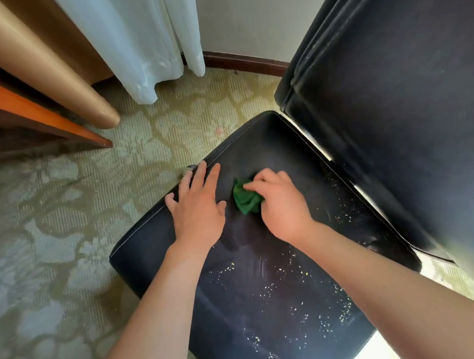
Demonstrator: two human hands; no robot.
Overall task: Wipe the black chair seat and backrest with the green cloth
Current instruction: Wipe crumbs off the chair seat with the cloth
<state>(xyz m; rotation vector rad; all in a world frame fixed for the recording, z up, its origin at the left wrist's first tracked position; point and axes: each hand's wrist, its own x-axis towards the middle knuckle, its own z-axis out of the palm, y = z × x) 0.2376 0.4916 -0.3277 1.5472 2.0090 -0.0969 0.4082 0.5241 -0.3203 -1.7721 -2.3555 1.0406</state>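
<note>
The black chair seat (263, 282) fills the lower middle of the view, speckled with pale crumbs over its near and right parts. Its black backrest (391, 102) rises at the right. My right hand (279, 204) presses a bunched green cloth (245, 199) onto the seat near its centre, fingers closed over it. My left hand (197, 206) lies flat on the seat's left edge, fingers spread, holding nothing.
Patterned beige carpet (68, 229) lies left of the chair. A tan curtain (46, 68) and white sheer curtain (141, 47) hang at the back left. An orange-edged wooden furniture piece (35, 115) juts in from the left. A dark baseboard (240, 61) runs along the wall.
</note>
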